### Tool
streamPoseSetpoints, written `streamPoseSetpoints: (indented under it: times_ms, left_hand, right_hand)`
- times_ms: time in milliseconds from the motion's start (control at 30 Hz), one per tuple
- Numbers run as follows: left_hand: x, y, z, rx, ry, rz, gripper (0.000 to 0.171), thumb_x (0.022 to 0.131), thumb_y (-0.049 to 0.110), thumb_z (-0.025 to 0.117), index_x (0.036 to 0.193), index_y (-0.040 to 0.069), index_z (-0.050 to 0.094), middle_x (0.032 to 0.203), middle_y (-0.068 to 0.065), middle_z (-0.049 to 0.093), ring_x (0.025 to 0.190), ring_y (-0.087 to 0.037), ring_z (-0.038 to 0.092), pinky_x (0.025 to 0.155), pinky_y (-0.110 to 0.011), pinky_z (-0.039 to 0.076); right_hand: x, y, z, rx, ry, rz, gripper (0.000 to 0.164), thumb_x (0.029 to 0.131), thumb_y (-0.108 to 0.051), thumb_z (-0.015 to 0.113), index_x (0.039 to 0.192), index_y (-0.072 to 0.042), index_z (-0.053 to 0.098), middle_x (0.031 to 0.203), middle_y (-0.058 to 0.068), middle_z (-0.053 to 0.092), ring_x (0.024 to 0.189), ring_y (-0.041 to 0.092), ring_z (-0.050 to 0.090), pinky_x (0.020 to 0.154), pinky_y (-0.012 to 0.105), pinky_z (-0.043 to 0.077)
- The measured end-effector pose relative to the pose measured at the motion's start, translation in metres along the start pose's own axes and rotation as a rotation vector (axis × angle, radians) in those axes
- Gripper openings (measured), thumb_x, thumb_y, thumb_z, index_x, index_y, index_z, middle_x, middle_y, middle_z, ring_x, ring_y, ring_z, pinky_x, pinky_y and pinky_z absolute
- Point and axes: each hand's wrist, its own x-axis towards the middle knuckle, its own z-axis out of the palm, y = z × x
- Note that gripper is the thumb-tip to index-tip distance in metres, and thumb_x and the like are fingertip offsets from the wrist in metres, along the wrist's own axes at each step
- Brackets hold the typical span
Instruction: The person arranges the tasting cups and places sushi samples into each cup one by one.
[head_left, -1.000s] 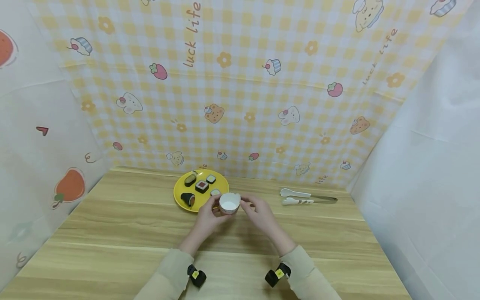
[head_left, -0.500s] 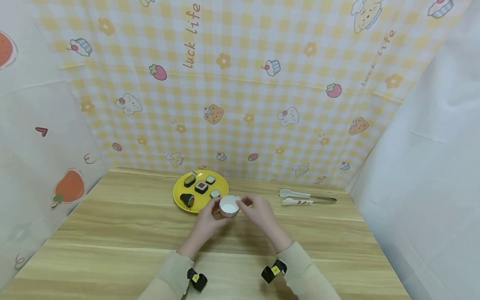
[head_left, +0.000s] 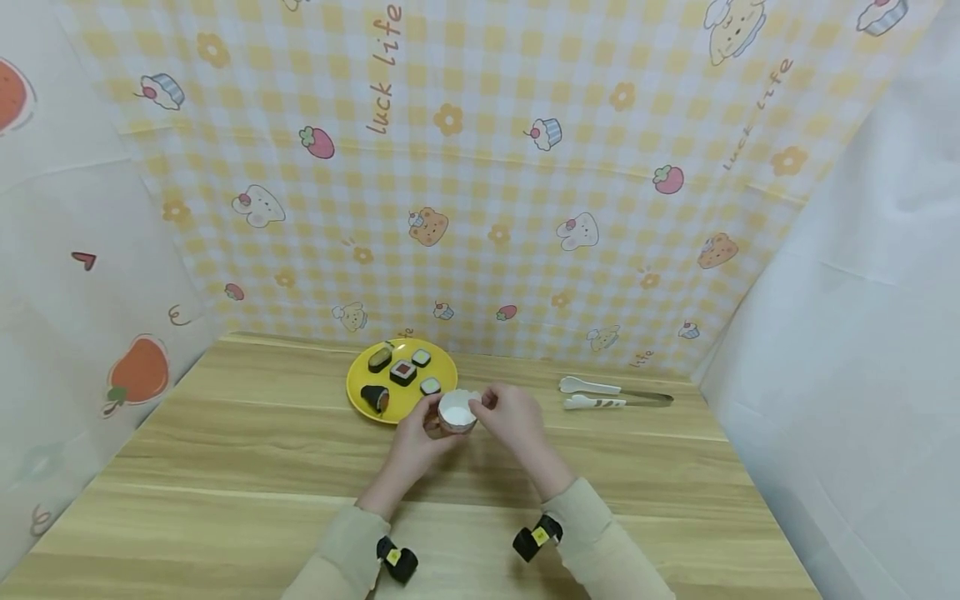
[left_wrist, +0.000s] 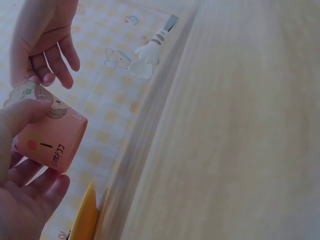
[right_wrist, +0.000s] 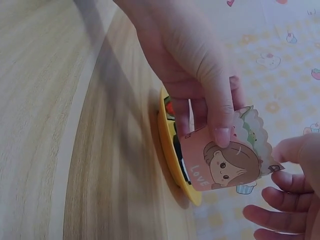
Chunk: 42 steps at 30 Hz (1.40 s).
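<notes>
A small pink paper cupcake cup with a scalloped rim and a white inside is held above the table, in front of the plate. My left hand grips it round the side, thumb on the printed wall, as the left wrist view shows. My right hand pinches the rim from the right, while its other fingers stay loose in the right wrist view. Cartoon faces and lettering decorate the cup's outside.
Behind the left hand lies a yellow plate with several sushi pieces. Tongs with white paw-shaped ends rest at the back right. A checked cloth hangs behind the wooden table.
My right hand has shifted slightly left, its fingertips moving onto the cup's rim. The left hand keeps its grip on the cup almost in place.
</notes>
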Motion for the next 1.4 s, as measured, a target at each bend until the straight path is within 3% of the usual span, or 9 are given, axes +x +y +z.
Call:
streamPoseSetpoints:
  times_ms: [367, 767, 1133, 1400]
  left_hand:
    - [-0.0022, 0.0004, 0.0004, -0.016, 0.010, 0.008, 0.064, 0.073, 0.007, 0.083, 0.129, 0.002, 0.053, 0.123, -0.014, 0.058, 0.112, -0.030, 0.055, 0.089, -0.047, 0.051]
    - [-0.0018, -0.0016, 0.0000, 0.038, 0.013, -0.017, 0.063, 0.073, 0.009, 0.084, 0.129, 0.005, 0.053, 0.122, -0.008, 0.059, 0.111, -0.025, 0.056, 0.087, -0.044, 0.052]
    - [-0.0025, -0.0007, 0.0006, 0.033, 0.005, -0.051, 0.065, 0.074, 0.010, 0.084, 0.131, 0.007, 0.052, 0.124, -0.007, 0.058, 0.113, -0.024, 0.055, 0.089, -0.041, 0.052]
    - [-0.0025, -0.0028, 0.0004, 0.039, 0.013, -0.035, 0.063, 0.074, 0.009, 0.084, 0.129, 0.005, 0.053, 0.122, -0.010, 0.058, 0.112, -0.027, 0.055, 0.089, -0.042, 0.052]
  right_hand:
    - [0.0011, -0.0014, 0.0051, -0.033, 0.014, -0.004, 0.018, 0.084, -0.020, 0.066, 0.068, -0.015, 0.061, 0.059, -0.008, 0.054, 0.046, 0.007, 0.043, 0.039, 0.022, 0.037]
    - [0.0018, -0.0040, 0.0038, -0.048, 0.042, 0.000, 0.015, 0.083, -0.018, 0.065, 0.069, -0.014, 0.067, 0.059, -0.008, 0.056, 0.046, 0.007, 0.045, 0.038, 0.022, 0.038]
    - [0.0035, -0.0029, 0.0009, -0.027, 0.074, -0.016, 0.025, 0.084, -0.018, 0.065, 0.060, -0.016, 0.060, 0.051, -0.009, 0.050, 0.042, 0.007, 0.041, 0.035, 0.021, 0.033]
    - [0.0063, -0.0035, -0.0028, -0.008, 0.077, -0.003, 0.027, 0.085, -0.018, 0.064, 0.059, -0.016, 0.058, 0.050, -0.008, 0.048, 0.042, 0.007, 0.040, 0.036, 0.021, 0.032]
